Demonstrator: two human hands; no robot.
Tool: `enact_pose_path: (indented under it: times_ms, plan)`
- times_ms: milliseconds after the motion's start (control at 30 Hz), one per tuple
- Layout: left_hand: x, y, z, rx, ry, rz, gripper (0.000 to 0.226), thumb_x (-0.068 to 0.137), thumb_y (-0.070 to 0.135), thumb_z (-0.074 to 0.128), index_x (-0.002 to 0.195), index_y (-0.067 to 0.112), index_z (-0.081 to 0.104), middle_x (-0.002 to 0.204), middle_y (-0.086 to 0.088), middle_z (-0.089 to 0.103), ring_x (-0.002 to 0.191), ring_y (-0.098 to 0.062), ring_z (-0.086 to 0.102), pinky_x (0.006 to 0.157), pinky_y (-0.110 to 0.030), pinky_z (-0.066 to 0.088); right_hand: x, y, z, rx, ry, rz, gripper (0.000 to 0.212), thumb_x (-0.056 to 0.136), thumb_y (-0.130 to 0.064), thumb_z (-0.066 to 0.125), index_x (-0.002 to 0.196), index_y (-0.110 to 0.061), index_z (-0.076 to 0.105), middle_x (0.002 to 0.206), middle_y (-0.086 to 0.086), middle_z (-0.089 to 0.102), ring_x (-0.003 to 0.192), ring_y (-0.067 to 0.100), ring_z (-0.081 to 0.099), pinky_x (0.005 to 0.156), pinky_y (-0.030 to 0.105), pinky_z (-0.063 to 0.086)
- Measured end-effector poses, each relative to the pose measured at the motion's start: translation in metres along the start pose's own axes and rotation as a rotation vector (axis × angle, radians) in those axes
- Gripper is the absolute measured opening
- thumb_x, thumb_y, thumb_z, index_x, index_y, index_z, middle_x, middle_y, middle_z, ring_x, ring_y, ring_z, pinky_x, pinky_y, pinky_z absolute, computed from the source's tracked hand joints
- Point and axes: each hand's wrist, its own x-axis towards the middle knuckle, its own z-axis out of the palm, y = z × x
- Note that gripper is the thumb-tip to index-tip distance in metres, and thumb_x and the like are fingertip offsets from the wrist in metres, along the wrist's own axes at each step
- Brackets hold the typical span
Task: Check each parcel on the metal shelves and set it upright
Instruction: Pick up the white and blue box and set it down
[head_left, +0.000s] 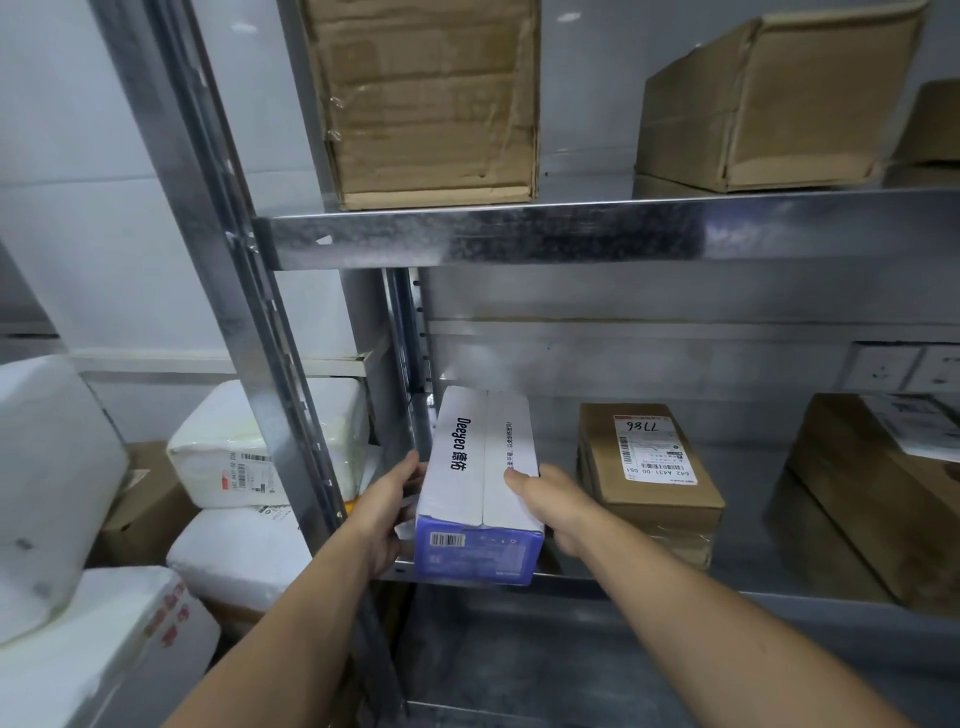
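- The white and blue box (480, 467) lies flat at lower centre of the frame, on the left end of the lower shelf (753, 551). Its blue barcode end is right at the front lip.
- The left hand (395, 509) grips its left side and the right hand (545, 506) grips its right side, thumb over the top. The other fingers are hidden.
- Tipping the box up from here could let the near end slip off the lip, since almost no shelf lies in front of it.
- The left hand is just beside the upright post (291, 415), so swinging the box that way could pinch knuckles against the metal.
- The brown labelled parcel (649, 462) sits near on the right, and a wide turn could knock it askew.
- Stood on a narrow end, the box would probably be tippy if released too soon.
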Motion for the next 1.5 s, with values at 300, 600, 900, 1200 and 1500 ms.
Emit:
enact_pose_path:
  times_ms: [300, 600, 900, 1200, 1500]
  plan:
    - [-0.001, 0.003, 0.001, 0.047, 0.070, 0.038, 0.040, 0.100, 0.040, 0.058, 0.119, 0.005, 0.063, 0.095, -0.007, 0.074, 0.076, -0.022, 0.071, 0.060, -0.031, 0.054, -0.015, 0.001, -0.014, 0.349, -0.108, 0.115, 0.031, 0.103, -0.022, 0.058, 0.129, -0.006, 0.058, 0.111, 0.013, 0.075, 0.101, 0.031, 0.073, 0.085, 0.042, 0.059]
    - [-0.003, 0.014, -0.001, -0.037, 0.015, -0.053, 0.032, 0.099, 0.034, 0.060, 0.110, 0.006, 0.069, 0.087, -0.013, 0.076, 0.070, -0.028, 0.072, 0.068, -0.039, 0.060, -0.028, -0.007, -0.009, 0.364, -0.185, 0.017, 0.055, 0.107, -0.012, 0.047, 0.152, -0.042, 0.036, 0.131, 0.006, 0.064, 0.109, 0.029, 0.069, 0.089, 0.050, 0.059]
    - [-0.011, 0.028, 0.009, -0.069, -0.026, 0.001, 0.030, 0.101, 0.030, 0.059, 0.119, 0.006, 0.063, 0.096, -0.015, 0.077, 0.067, -0.026, 0.074, 0.059, -0.035, 0.060, -0.036, -0.022, -0.002, 0.096, -0.136, -0.044, 0.040, 0.102, -0.033, 0.056, 0.142, -0.028, 0.057, 0.131, -0.003, 0.065, 0.106, 0.010, 0.061, 0.071, 0.023, 0.042]
    - [-0.005, 0.027, 0.014, 0.182, -0.006, 0.092, 0.043, 0.094, 0.042, 0.064, 0.126, 0.015, 0.056, 0.100, -0.010, 0.078, 0.099, -0.035, 0.073, 0.088, -0.050, 0.054, -0.041, -0.046, -0.001, 0.105, -0.211, 0.040, 0.044, 0.094, -0.061, 0.056, 0.097, -0.020, 0.072, 0.083, 0.000, 0.076, 0.084, 0.020, 0.068, 0.083, 0.033, 0.050]
    - [-0.003, 0.030, 0.023, 0.303, 0.031, 0.103, 0.031, 0.097, 0.032, 0.065, 0.115, 0.013, 0.049, 0.091, -0.010, 0.076, 0.072, -0.025, 0.072, 0.053, -0.029, 0.053, -0.049, -0.051, 0.005, 0.045, -0.135, 0.058, 0.030, 0.097, -0.044, 0.063, 0.090, -0.015, 0.063, 0.092, 0.008, 0.078, 0.071, 0.020, 0.071, 0.065, 0.032, 0.054]
